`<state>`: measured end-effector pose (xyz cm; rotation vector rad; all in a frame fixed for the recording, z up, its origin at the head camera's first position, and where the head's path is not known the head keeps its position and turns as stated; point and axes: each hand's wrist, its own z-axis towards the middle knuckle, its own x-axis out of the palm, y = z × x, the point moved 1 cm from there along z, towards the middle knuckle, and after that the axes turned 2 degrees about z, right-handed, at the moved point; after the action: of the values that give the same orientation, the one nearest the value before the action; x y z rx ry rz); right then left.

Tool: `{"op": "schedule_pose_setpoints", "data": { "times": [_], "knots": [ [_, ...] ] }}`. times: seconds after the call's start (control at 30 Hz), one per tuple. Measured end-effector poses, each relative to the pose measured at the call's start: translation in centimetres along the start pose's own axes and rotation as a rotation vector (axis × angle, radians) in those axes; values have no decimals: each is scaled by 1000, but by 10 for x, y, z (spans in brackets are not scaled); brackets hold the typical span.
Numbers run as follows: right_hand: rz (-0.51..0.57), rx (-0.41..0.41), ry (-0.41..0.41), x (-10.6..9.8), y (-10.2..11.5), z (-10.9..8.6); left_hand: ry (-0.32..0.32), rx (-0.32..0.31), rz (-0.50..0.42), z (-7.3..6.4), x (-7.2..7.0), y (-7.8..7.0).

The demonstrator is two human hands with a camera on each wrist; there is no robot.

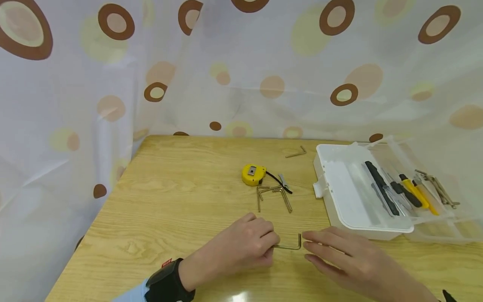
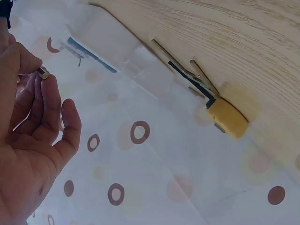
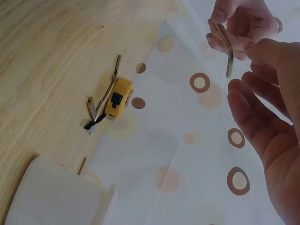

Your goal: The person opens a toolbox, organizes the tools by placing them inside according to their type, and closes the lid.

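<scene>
Between thumb and fingers, my left hand [image 1: 247, 243] pinches an L-shaped hex key [image 1: 288, 248] just above the table. Its short arm points up on the right, toward my right hand [image 1: 351, 256], whose fingers are spread and fairly straight. Those fingertips are close to the bent end; a small gap shows in the right wrist view, where the hex key [image 3: 229, 58] stands out from the left hand. Only the tip of the key [image 2: 43, 73] shows in the left wrist view. Beyond the hands, several loose hex keys [image 1: 286, 202] lie by a yellow tape measure [image 1: 252, 175] with a black strap.
At the right stands an open white plastic box [image 1: 333, 205]. Its clear lid [image 1: 468, 222] holds a black-handled tool [image 1: 379, 184], yellow-and-black screwdrivers [image 1: 415, 193] and more metal keys [image 1: 441, 191]. One hex key [image 1: 297, 154] lies near the table's back edge, before a patterned curtain [image 1: 234, 54].
</scene>
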<state>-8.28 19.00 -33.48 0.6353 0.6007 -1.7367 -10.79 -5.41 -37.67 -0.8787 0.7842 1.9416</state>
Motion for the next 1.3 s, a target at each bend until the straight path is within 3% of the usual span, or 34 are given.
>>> {"op": "schedule_pose_setpoints", "data": {
  "times": [0.17, 0.33, 0.63, 0.83, 1.03, 1.3],
  "knots": [
    [41, -21, 80, 5, 7, 0, -75, 45, 36, 3, -5, -3],
    [44, 11, 165, 7, 12, -7, -99, 77, 50, 4, -9, -6],
    [9, 95, 189, 8, 18, -8, -92, 88, 76, 5, -11, -7],
    [9, 108, 183, 9, 19, -11, -87, 76, 62, 2, -10, -8],
    [34, 174, 187, 6, 18, -15, -72, 11, 29, -2, -9, -6],
    [-47, 119, 58, -7, 3, -22, -56, -141, -39, -23, -13, 6]
  ]
}}
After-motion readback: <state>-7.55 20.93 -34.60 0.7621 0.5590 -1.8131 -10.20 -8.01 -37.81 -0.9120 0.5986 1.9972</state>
